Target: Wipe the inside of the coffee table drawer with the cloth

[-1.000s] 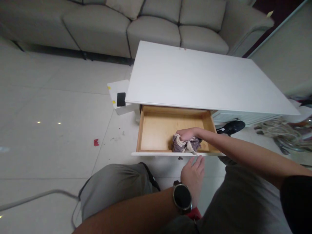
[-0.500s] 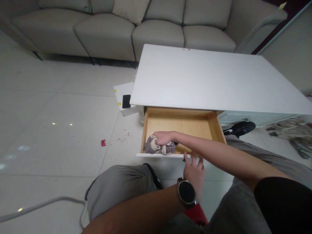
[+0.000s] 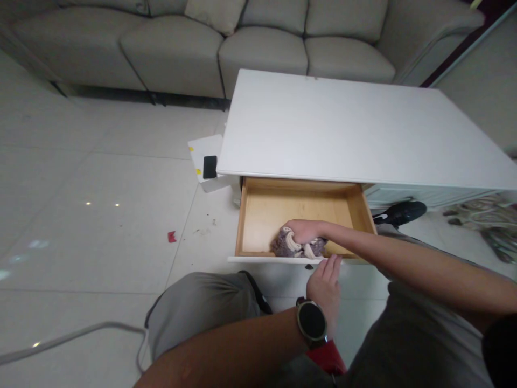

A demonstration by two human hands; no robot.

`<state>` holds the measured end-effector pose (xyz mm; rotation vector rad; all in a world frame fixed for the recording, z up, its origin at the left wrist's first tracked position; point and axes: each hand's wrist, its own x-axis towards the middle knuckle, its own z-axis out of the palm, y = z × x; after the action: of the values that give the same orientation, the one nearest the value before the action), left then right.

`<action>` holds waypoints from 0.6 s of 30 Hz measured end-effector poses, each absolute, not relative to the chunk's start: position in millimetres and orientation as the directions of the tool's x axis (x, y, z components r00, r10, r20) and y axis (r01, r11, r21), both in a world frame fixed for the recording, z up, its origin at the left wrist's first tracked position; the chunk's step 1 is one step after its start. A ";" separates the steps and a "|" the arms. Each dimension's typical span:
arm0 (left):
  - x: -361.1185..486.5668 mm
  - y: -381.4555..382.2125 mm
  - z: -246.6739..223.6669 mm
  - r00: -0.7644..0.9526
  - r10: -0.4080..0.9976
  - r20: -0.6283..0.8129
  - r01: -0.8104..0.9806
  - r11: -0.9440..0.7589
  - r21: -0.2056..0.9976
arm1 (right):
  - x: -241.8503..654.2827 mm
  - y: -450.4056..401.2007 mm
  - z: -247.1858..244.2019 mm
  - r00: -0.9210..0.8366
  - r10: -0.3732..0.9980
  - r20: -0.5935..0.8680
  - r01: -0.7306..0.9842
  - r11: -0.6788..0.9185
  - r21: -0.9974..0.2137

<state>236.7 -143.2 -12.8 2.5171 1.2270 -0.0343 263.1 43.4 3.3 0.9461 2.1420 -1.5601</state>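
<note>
My right hand (image 3: 306, 230) is closed on a bunched rag (image 3: 287, 243), purple-grey with cream parts. It presses the rag down inside the pulled-out wooden drawer (image 3: 266, 210), close behind the white drawer front (image 3: 258, 260). My left hand (image 3: 326, 283), with a round watch (image 3: 312, 319) on its wrist, rests its outstretched fingers on the top edge of that front, right of a small dark knob (image 3: 309, 267). Its thumb is hidden. My right forearm passes above the drawer's right part and covers some of it.
The drawer belongs to a white coffee table (image 3: 343, 129). Behind it stands a grey sofa (image 3: 173, 54). A white box (image 3: 202, 145) with a black phone-like slab (image 3: 210, 167) sits at the table's left. A red scrap (image 3: 172, 237) and a grey hose (image 3: 72, 340) lie on the tiled floor.
My right hand has slid the rag to the right along the inside of the drawer front. My left hand's fingers have drawn together on the front's edge, shifted slightly right.
</note>
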 end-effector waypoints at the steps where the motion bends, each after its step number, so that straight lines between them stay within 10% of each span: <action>1: 236.8 -143.5 -12.2 0.627 0.759 -0.175 0.770 -0.569 0.289 | 253.1 39.6 -0.5 -0.753 0.353 -0.555 0.639 0.195 -0.744; 10: 242.5 -141.4 -12.3 0.647 0.724 -0.239 0.759 -0.581 0.294 | 164.4 25.2 -0.7 -0.821 0.409 -0.399 0.567 0.498 -0.656; 18: 232.1 -139.4 -5.3 0.662 0.742 -0.103 0.735 -0.617 0.281 | 226.1 70.8 36.5 -0.817 0.388 -0.425 0.562 0.376 -0.737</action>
<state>232.1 -139.4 -5.3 2.5817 1.1792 0.0331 226.1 70.8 36.5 0.8565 2.4505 -1.4219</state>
